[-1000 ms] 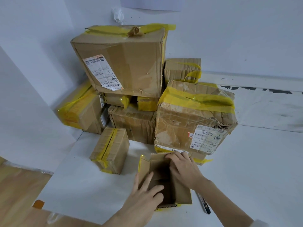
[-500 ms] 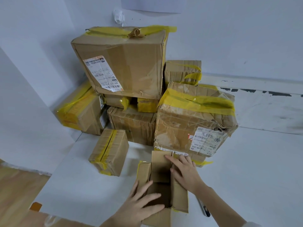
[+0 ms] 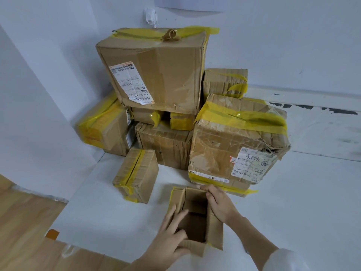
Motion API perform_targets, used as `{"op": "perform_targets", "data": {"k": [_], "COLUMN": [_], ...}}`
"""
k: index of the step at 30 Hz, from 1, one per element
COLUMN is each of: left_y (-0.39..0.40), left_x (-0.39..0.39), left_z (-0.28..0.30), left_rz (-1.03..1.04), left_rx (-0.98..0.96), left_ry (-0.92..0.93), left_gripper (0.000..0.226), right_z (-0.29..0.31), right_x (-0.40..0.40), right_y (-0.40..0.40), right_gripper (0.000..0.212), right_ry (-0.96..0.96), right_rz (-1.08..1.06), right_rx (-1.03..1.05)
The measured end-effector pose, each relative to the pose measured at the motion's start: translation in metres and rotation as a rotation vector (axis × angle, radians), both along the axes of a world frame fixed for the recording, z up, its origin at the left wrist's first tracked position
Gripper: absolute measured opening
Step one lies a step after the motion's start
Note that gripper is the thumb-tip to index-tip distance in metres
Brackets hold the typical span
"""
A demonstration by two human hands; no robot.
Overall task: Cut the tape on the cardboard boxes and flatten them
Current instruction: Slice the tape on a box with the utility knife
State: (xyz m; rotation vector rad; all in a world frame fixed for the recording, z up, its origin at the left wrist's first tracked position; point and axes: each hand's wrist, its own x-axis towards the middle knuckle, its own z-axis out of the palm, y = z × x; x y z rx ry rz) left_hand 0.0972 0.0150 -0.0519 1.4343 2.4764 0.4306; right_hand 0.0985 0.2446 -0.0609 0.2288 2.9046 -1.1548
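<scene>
A small cardboard box (image 3: pixel 214 229) with yellow tape remnants stands open on the white table (image 3: pixel 109 212), its dark hollow facing up at me. My left hand (image 3: pixel 168 239) grips its near left wall, with fingers reaching inside and the thumb outside by the near flap. My right hand (image 3: pixel 220 204) holds the far right edge, fingers curled over the rim. Just behind it sits a dented taped box with a white label (image 3: pixel 230 149). No cutting tool shows.
A small taped box (image 3: pixel 136 175) stands to the left. Several taped boxes are stacked against the wall corner, a large labelled one (image 3: pixel 156 71) on top. The table's left edge drops to wooden floor (image 3: pixel 23 218). Brown cardboard (image 3: pixel 82 259) lies at the near left.
The small box has been opened out so its hollow shows. My left hand shifted from resting on top to gripping the left wall. My right hand stayed on the far right edge.
</scene>
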Motion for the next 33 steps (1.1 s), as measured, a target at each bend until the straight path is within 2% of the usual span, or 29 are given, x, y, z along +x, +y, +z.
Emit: {"op": "perform_targets", "data": {"k": [2,3,4,5,7,9,10,13,16,19,21,22,23,25,26,27,29,31,33], "left_y": [0.005,0.005,0.004,0.003,-0.002,-0.005,-0.005,-0.001,0.004,0.003,0.002,0.003,0.004,0.002,0.001,-0.001,-0.003,0.004,0.017], "left_x": [0.002,0.0,-0.003,-0.005,-0.008,-0.011,-0.011,-0.005,0.002,0.001,-0.002,-0.005,-0.008,-0.016,-0.022,-0.028,-0.042,-0.054,-0.064], "left_z": [0.006,0.002,0.002,0.004,0.013,0.018,0.016,0.004,-0.005,-0.011,-0.011,-0.008,-0.007,-0.006,-0.005,0.0,0.014,0.03,0.039], "left_rz": [0.005,0.014,0.066,0.145,0.326,0.5,0.596,0.814,0.883,0.933,0.984,1.041,1.073,1.06,1.024,0.959,0.701,0.379,0.187], "left_rx": [0.029,0.128,0.259,0.334,0.407,0.579,0.664,0.82,0.773,0.722,0.667,0.587,0.491,0.314,0.334,0.399,0.464,0.301,0.078], "left_ry": [0.098,0.11,0.01,-0.139,-0.577,-0.927,-1.099,-1.592,-1.806,-1.93,-1.897,-1.743,-1.538,-0.995,-0.798,-0.678,-0.572,-0.532,-0.515], "left_gripper": [0.033,0.032,0.028,0.022,0.014,0.027,0.036,0.037,0.047,0.054,0.052,0.047,0.039,0.024,0.02,0.021,0.028,0.034,0.046], "right_z": [0.005,0.008,0.013,0.019,0.037,0.054,0.059,0.063,0.045,0.018,0.004,0.001,-0.002,-0.004,-0.005,-0.004,-0.005,-0.007,-0.006], "right_x": [0.0,0.001,0.001,0.0,0.0,0.003,0.005,0.01,0.007,-0.002,-0.009,-0.012,-0.015,-0.021,-0.024,-0.028,-0.036,-0.046,-0.053], "right_y": [-0.004,-0.005,-0.007,-0.006,0.0,0.009,0.015,0.023,0.019,0.012,0.01,0.01,0.01,0.009,0.007,0.006,0.0,-0.006,-0.012], "right_gripper": [0.021,0.022,0.024,0.028,0.036,0.044,0.044,0.033,0.02,0.036,0.044,0.044,0.043,0.035,0.026,0.019,0.018,0.009,0.023], "right_ry": [-0.045,-0.049,-0.053,-0.062,-0.117,-0.18,-0.199,-0.287,-0.329,-0.422,-0.489,-0.508,-0.523,-0.56,-0.582,-0.604,-0.635,-0.644,-0.65], "right_rz": [-0.075,-0.105,-0.133,-0.167,-0.227,-0.169,-0.108,-0.005,0.017,0.082,0.096,0.099,0.11,0.135,0.14,0.141,0.153,0.174,0.167], "right_rx": [-0.052,-0.059,-0.074,-0.12,-0.351,-0.643,-0.691,-0.601,-0.413,-0.098,0.044,0.09,0.118,0.132,0.13,0.124,0.145,0.166,0.16]}}
